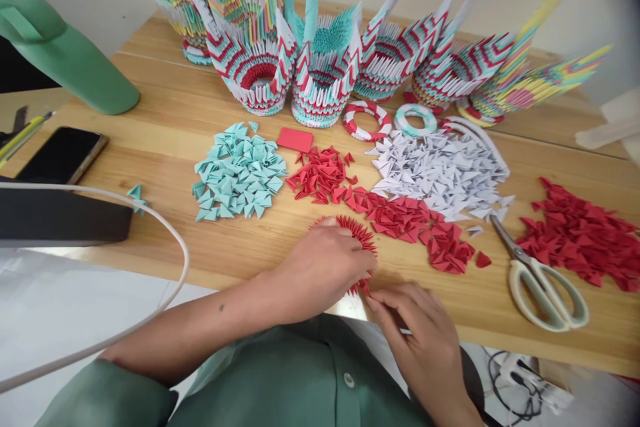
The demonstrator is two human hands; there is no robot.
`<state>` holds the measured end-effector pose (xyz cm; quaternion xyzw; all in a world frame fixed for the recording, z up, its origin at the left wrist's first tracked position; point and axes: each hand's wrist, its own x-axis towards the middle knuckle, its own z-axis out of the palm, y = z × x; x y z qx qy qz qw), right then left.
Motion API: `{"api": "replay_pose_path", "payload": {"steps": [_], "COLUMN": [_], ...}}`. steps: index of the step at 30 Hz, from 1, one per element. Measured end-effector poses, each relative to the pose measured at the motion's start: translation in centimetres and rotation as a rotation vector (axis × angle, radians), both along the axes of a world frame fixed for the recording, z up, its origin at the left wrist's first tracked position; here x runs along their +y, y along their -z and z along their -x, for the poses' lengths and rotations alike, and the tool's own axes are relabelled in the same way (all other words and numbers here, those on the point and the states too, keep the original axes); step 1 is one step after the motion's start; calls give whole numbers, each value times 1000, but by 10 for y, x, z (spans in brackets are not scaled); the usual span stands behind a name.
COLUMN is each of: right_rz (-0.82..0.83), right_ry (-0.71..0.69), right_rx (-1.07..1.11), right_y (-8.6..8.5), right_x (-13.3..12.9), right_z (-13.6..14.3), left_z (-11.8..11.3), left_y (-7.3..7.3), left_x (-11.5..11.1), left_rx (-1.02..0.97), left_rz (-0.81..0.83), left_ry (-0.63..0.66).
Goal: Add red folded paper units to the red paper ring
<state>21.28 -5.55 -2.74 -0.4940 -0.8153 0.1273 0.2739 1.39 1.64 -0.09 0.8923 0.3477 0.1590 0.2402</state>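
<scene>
A spiky ring of folded red paper pieces (354, 227) rests at the table's front edge, partly hidden by my fingers. My left hand (333, 260) lies over it with curled fingers gripping it. At the ring's lower right side, my right hand (413, 313) pinches a small red paper piece (363, 285) between thumb and forefinger, touching the ring. Just beyond the hands spreads a pile of loose red triangles (400, 217). Turquoise triangles (240, 173) are heaped to the left, and white ones (440, 170) to the right.
Several folded-paper swan baskets (320, 80) line the back. Two paper rings (367, 121) and a red card (295, 139) sit before them. Scissors (543, 287) and more red triangles (580, 233) lie right. A green bottle (75, 60), phone (65, 153) and pale cable (170, 227) are left.
</scene>
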Motion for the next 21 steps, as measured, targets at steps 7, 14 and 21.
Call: {"api": "replay_pose_path", "payload": {"steps": [7,14,21], "right_rz": [27,-1,1], "right_ry": [9,27,34], "right_rx": [-6,-37,-24], "right_y": [-1,1,1], "right_x": [1,2,1], "right_z": [-2,0,2], "left_z": [-1,5,24], "left_y": [3,1,-9], "left_x": [0,-4,-14], "left_rx": [-18,-5,-59], "left_rz": [19,-83,-151], "left_ry": [-11,19,33]}}
